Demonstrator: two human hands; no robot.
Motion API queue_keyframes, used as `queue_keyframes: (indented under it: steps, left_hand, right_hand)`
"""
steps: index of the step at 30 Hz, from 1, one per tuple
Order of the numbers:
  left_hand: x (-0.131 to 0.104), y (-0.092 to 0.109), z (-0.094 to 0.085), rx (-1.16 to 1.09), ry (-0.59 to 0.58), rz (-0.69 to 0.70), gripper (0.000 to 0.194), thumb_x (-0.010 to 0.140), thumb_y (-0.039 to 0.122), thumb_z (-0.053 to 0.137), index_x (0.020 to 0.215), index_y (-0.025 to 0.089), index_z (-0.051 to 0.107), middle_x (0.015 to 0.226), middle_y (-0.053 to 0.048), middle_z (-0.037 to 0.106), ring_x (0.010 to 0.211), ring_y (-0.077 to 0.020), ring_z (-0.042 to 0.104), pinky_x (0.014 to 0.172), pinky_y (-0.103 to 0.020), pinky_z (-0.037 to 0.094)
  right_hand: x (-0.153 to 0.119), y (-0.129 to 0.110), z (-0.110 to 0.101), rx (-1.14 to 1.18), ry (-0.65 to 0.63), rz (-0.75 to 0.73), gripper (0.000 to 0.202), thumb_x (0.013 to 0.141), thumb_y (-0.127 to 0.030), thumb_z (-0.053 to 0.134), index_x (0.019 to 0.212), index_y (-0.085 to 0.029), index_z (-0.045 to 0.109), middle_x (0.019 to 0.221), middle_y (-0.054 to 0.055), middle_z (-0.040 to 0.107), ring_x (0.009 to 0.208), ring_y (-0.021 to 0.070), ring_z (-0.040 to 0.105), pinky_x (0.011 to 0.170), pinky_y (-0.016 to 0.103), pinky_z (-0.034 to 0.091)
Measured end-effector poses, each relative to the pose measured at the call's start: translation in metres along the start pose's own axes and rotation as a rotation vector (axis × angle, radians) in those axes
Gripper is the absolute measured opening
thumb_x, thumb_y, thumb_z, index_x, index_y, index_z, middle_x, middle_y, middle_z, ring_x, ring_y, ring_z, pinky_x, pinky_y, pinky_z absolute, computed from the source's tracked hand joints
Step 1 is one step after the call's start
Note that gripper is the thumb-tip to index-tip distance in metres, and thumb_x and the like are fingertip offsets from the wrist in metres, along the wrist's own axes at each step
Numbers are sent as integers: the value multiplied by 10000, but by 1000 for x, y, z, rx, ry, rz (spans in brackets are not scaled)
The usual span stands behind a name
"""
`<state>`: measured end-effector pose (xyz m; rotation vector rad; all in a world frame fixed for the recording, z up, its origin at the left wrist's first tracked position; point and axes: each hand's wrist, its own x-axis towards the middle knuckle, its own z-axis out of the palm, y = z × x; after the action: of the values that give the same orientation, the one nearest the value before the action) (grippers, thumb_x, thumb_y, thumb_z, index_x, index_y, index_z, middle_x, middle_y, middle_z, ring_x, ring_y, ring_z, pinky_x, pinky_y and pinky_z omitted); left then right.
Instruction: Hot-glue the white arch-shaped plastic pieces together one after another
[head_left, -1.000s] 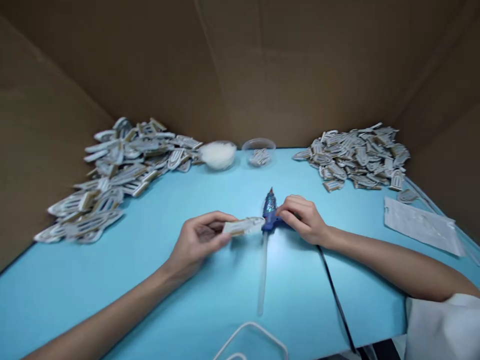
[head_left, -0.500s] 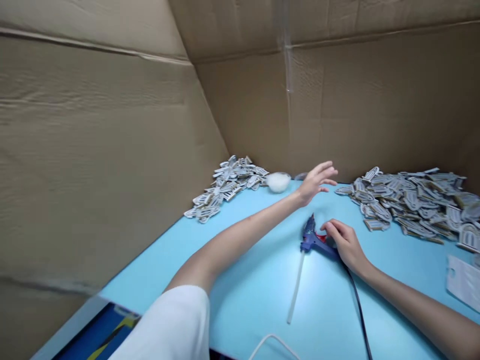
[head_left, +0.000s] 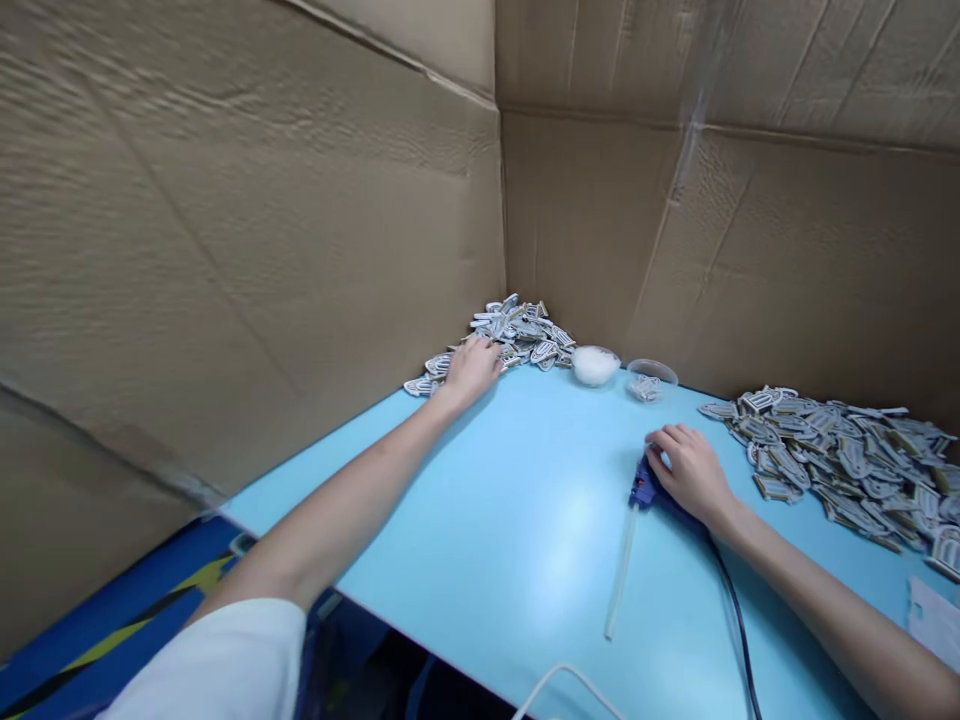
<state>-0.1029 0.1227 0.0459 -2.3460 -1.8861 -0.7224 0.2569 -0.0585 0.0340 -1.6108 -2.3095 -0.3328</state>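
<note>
My left hand (head_left: 472, 372) reaches to the far left and rests on the near side of a pile of flat, pale arch-shaped pieces (head_left: 517, 325). Its fingers look loosely spread over them, their tips partly hidden, with no piece visibly held. Over on the right, my right hand (head_left: 691, 472) is curled around a blue hot glue gun (head_left: 643, 487) lying on the table. The hand hides the nozzle and trigger. A translucent glue stick (head_left: 621, 575) sticks out of the gun's back end towards me, and a black cord (head_left: 731, 595) trails from its handle.
A clear bowl of white material (head_left: 596, 366) and another clear bowl with small pale bits (head_left: 651, 382) stand by the back cardboard wall (head_left: 585, 220). A larger pile of similar pieces (head_left: 847, 455) lies right. A white cable (head_left: 562, 670) crosses the blue table's (head_left: 517, 520) front edge.
My left hand has moved left from above the table's middle onto the left pile. My right hand has moved over the glue gun's front and closed on it. The view has shifted left.
</note>
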Motion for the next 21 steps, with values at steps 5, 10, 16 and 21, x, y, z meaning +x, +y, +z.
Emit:
queue_keyframes:
  steps: [5,10,16,21]
  left_hand:
    - [7,-4,11,33,3,38,313,936,198,531,1114,158,786,1316,-188,684,1352,-398,523,1114,-504,455]
    - [3,-12,6,-31,15,66,331,865,174,618,1156,157,774,1312,-182,671,1294,-379,561,1114,-478,455]
    - [0,1,14,-266,-1,116,386,815,207,704,1193,158,764,1274,-161,697,1272,-364,580,1125,-475,448]
    - [-13,37,30,-587,-260,310,455,711,344,855,1125,170,784,1018,-72,784,921,-248,706,846,-338,548]
  right_hand:
    - [106,-8,-12,-186,-143,-26,350,1053,-124,449,1236,-150,746,1210,170,744,1164,305,635,939,380,429]
    - [181,-17,-3,-191,-185,-57,439,1005,-52,476,1352,-152,726,1291,178,741,1173,277,654,912,340,432]
    - [207,-22,10,-125,-197,-43,279,929,-25,548,962,-102,815,1105,221,798,1076,290,686,907,351,423]
    - [206,-15,7,49,-63,56,258,894,-52,538,937,-104,787,1129,222,794,1050,281,693,917,358,444]
